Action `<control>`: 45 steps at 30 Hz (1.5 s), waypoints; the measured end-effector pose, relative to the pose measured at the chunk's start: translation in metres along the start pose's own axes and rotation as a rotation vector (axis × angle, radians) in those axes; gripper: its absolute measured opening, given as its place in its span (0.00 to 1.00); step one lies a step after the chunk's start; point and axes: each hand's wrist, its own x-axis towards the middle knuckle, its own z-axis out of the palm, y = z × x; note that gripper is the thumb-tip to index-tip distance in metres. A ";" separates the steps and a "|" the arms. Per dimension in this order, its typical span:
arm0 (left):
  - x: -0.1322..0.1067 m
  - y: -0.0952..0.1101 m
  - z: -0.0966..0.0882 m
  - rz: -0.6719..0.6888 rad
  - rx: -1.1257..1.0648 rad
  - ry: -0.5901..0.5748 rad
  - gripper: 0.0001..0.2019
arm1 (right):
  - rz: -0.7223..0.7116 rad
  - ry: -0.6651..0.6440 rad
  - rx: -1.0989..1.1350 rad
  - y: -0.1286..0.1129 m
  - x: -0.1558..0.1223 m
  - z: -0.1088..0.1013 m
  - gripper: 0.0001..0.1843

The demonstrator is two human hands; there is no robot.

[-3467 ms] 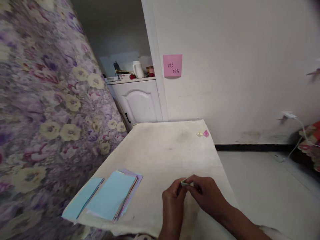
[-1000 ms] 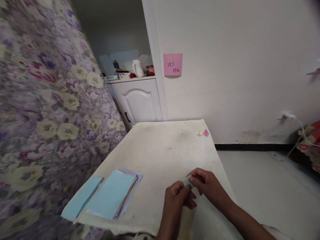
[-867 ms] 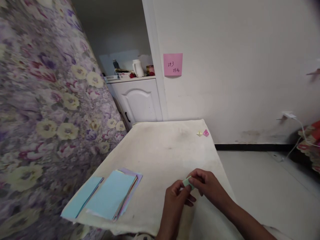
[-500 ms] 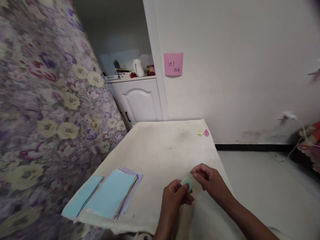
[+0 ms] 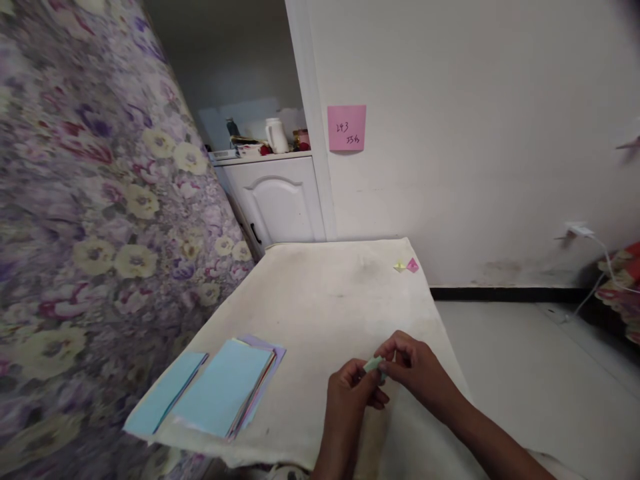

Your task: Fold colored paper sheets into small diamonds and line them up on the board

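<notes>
**Right hand (image 5: 415, 370) back on the small green folded paper (image 5: 373, 364)**

Head view: since half a second earlier, the right hand had closed in again to meet the left hand (image 5: 350, 393). Both pinched the small green folded paper between fingertips, just above the table (image 5: 320, 293), right of the stack of coloured sheets (image 5: 225, 390). Two folded pieces (image 5: 406, 267) lay far beyond that stack and looked finished. Many sheets seemingly remained unfolded.
</notes>
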 end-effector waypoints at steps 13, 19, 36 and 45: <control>0.000 0.003 -0.002 -0.079 -0.087 0.012 0.10 | -0.259 -0.039 -0.085 0.003 -0.004 0.005 0.05; -0.004 0.010 -0.002 -0.093 -0.129 0.042 0.09 | -0.427 -0.062 -0.280 0.010 -0.007 0.007 0.09; -0.007 0.020 -0.006 -0.061 -0.253 -0.007 0.13 | -0.343 0.038 -0.127 0.007 -0.007 0.013 0.11; -0.008 0.022 -0.001 -0.055 -0.191 0.052 0.15 | 0.022 0.018 0.212 0.014 -0.003 0.021 0.04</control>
